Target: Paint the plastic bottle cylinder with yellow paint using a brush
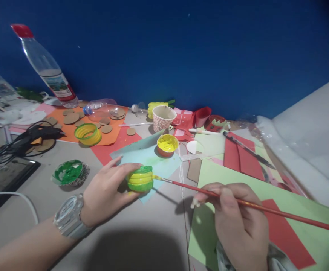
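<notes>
My left hand [110,186], with a watch [69,216] on its wrist, grips a small round piece [140,178] painted in green and yellow bands. In my right hand [234,214] is a long red paintbrush [194,188], pinched between thumb and fingers. The brush's yellow tip touches the right side of the painted piece. Just beyond lies a small cup of yellow paint [167,145] on light blue paper [130,152]. Left of my left hand sits a dish of green paint [69,173]. Part of the painted piece is hidden by my left fingers.
A plastic bottle with a red cap [51,71] leans at the back left. A paper cup [164,117] stands behind the yellow paint. Cardboard discs [71,118] and a yellow-green ring [87,134] lie on orange paper. Light green sheets [237,184] cover the right side; a blue wall [164,49] rises behind.
</notes>
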A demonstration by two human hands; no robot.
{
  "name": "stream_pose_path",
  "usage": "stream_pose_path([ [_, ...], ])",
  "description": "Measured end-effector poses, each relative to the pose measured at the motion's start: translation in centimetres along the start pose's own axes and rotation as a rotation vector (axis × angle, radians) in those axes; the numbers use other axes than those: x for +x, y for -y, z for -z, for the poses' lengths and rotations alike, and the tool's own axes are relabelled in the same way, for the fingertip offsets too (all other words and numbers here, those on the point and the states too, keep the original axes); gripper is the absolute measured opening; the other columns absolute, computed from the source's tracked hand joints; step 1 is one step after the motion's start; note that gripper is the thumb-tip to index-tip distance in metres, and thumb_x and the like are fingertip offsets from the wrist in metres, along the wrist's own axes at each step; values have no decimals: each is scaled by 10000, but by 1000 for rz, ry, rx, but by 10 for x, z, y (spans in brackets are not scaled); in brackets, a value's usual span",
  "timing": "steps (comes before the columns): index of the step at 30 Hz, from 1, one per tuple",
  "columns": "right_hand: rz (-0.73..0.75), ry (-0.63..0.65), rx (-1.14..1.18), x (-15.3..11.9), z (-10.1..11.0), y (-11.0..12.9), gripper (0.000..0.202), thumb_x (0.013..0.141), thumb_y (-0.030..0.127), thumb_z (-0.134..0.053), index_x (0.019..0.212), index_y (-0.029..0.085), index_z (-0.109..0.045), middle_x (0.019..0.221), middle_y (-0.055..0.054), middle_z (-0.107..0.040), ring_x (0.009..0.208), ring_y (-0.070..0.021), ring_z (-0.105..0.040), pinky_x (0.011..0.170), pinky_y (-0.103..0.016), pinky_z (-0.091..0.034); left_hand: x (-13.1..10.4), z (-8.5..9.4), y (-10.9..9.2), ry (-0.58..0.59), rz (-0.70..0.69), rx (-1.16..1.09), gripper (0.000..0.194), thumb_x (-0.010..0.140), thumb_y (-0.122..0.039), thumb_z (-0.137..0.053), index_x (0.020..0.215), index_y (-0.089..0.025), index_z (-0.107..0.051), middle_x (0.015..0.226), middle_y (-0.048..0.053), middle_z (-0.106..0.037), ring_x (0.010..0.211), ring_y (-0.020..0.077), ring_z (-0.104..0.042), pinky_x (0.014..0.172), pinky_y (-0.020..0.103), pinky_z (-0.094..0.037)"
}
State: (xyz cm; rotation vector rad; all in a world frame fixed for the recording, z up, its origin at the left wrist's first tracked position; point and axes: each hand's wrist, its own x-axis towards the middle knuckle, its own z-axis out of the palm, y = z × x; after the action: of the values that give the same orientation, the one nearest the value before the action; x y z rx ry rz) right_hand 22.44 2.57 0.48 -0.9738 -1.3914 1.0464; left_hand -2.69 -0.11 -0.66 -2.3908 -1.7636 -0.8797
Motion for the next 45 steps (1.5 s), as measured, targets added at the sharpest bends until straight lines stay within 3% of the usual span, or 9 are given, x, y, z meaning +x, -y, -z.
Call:
stream_pose_path([
  [5, 7, 86, 148, 0, -4, 3, 162, 944, 219, -465, 901, 248, -618, 752, -5, -651, 690, -161, -670, 625, -302, -582, -1, 0, 0, 16, 3, -19, 386, 825, -408, -636, 1136, -213, -517, 1070, 53, -729, 974, 233, -698, 1052, 426, -438],
  [9, -1, 64, 179, 2, -5, 4, 163, 944, 229, -472, 879, 243, -621, 760, -7, -682, 668, -154, -674, 596, -283, -578, 0, -1, -1, 51, 73, -88, 416, 808, -400, -663, 1154, -234, -501, 1126, 55, -706, 1025, 240, -672, 1066, 446, -420],
  [15, -23, 39, 210, 5, -4, 4, 176, 949, 242, -462, 869, 239, -620, 742, -2, -692, 628, -151, -673, 564, -275, -576, 3, 2, -1, 132, 279, -237, 531, 725, -482, -728, 1161, -269, -514, 1074, 32, -685, 941, 242, -673, 805, 379, -551],
  [18, -38, 45, 216, 5, -5, 3, 168, 944, 253, -474, 873, 249, -626, 743, 4, -697, 624, -149, -675, 564, -272, -581, 4, 3, 0, 145, 313, -262, 564, 696, -513, -744, 1143, -254, -518, 1040, 38, -684, 922, 241, -673, 785, 365, -546],
  [26, -57, 31, 254, 5, -7, 5, 178, 940, 253, -476, 860, 254, -634, 728, 5, -709, 610, -148, -670, 545, -274, -579, 2, 3, 2, 117, 211, -231, 567, 676, -481, -769, 1132, -232, -542, 1060, 70, -688, 928, 254, -679, 805, 368, -549],
  [31, -69, 54, 260, 5, -7, 7, 193, 951, 249, -456, 873, 253, -633, 740, 4, -708, 629, -142, -678, 564, -263, -572, 1, 1, 1, 109, 154, -170, 546, 683, -456, -770, 1126, -228, -545, 1095, 87, -700, 985, 291, -676, 909, 451, -523],
  [37, 55, -117, 302, -1, -14, 12, 192, 910, 201, -496, 801, 229, -653, 640, 6, -592, 525, -131, -588, 428, -242, -497, 3, 0, -1, 103, 76, -186, 426, 788, -394, -690, 1138, -212, -527, 1076, 69, -711, 1014, 245, -673, 999, 439, -476],
  [40, 92, -50, 281, -9, -14, 10, 215, 920, 195, -458, 881, 252, -662, 663, -7, -585, 569, -159, -599, 441, -276, -511, 3, 0, -2, 89, 22, -144, 391, 817, -371, -664, 1144, -207, -528, 1102, 73, -711, 1054, 243, -664, 1039, 426, -446],
  [45, 78, 76, 182, -17, -7, -1, 225, 934, 200, -443, 986, 294, -641, 749, -24, -624, 705, -202, -631, 604, -370, -561, 2, 1, -2, 84, -21, -113, 384, 823, -348, -656, 1162, -211, -537, 1127, 72, -710, 1060, 238, -667, 1039, 415, -453],
])
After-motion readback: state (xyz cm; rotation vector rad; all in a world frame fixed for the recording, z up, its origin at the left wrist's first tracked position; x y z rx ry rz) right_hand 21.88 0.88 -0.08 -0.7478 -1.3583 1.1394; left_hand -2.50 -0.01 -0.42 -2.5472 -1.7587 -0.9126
